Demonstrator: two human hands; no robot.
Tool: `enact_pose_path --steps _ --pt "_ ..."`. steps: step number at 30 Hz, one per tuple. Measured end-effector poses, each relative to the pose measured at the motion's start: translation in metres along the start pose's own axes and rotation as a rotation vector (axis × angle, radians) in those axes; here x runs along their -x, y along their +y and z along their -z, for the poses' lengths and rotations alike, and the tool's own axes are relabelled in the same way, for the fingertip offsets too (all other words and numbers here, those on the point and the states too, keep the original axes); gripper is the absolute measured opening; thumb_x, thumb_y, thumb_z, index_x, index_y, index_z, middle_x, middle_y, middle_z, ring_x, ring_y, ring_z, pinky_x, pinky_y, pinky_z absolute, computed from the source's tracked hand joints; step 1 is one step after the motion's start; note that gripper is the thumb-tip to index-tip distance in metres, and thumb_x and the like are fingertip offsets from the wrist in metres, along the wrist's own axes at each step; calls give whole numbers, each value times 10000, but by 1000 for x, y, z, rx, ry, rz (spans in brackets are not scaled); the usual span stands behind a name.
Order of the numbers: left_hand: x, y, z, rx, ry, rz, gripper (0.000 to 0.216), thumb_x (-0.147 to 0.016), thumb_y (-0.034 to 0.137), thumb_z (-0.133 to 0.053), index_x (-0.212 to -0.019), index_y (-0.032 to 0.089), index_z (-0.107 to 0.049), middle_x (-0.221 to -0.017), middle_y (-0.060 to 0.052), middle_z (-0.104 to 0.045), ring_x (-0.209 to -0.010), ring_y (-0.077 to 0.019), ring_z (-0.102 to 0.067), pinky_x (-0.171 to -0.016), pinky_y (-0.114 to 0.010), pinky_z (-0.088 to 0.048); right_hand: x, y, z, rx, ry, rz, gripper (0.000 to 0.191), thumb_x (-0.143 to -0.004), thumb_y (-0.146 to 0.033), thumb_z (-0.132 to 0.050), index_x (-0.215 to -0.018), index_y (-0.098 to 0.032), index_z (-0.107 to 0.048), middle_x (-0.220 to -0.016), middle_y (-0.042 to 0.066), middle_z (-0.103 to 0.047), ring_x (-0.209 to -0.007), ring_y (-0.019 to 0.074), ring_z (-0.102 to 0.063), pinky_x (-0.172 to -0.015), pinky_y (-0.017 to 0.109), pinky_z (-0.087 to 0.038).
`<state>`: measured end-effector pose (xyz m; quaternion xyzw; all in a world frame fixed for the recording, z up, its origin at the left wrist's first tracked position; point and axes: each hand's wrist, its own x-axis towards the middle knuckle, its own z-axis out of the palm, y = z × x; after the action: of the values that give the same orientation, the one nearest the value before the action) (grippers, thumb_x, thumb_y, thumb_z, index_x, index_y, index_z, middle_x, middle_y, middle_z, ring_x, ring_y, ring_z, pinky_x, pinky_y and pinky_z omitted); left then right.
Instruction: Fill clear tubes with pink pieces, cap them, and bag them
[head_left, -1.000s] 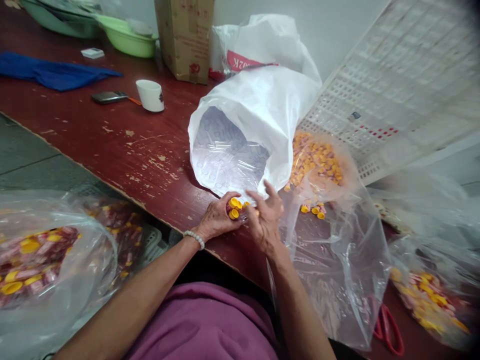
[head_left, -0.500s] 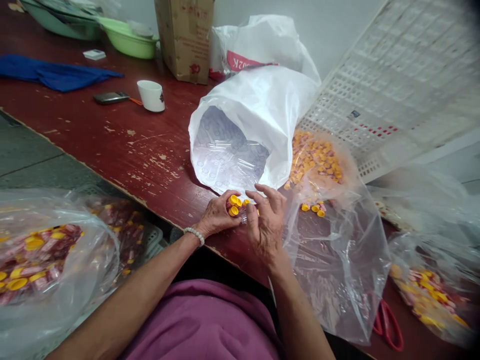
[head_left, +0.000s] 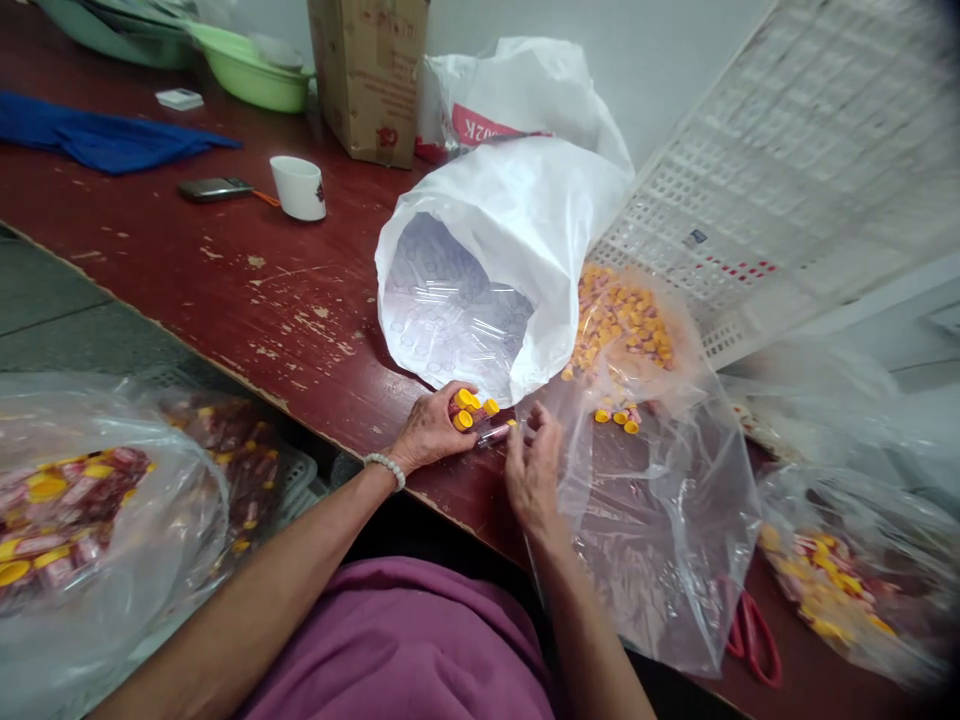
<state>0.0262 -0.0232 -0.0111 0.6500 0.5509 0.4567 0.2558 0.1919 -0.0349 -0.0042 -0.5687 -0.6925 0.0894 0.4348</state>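
left hand (head_left: 433,430) curls round yellow-capped tubes (head_left: 465,404) in front of the white bag (head_left: 517,210), right hand (head_left: 534,470) half open by one clear tube (head_left: 494,434), contact unclear; a light, even squeeze should prevent slipping.

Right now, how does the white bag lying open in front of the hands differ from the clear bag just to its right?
The white bag is opaque; the clear bag is see-through.
The white bag bulges, its round mouth held wide; the clear bag's near part lies flat and crumpled.
Colourless tubes fill the white bag's mouth; yellow-topped pieces show at the clear bag's far end.
Both lie on the red table.
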Motion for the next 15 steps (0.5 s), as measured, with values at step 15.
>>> enact_pose_path --steps 15 --pt "-3 -2 0 81 -3 31 468 -575 242 -723 -1020 200 -585 -887 -20 -667 -789 -175 -624 -729 -270 -485 -4 17 -5 -163 -186 -3 188 -769 -288 -609 -933 -198 -589 -969 47 -573 -919 182 -554 -816 343 -466"
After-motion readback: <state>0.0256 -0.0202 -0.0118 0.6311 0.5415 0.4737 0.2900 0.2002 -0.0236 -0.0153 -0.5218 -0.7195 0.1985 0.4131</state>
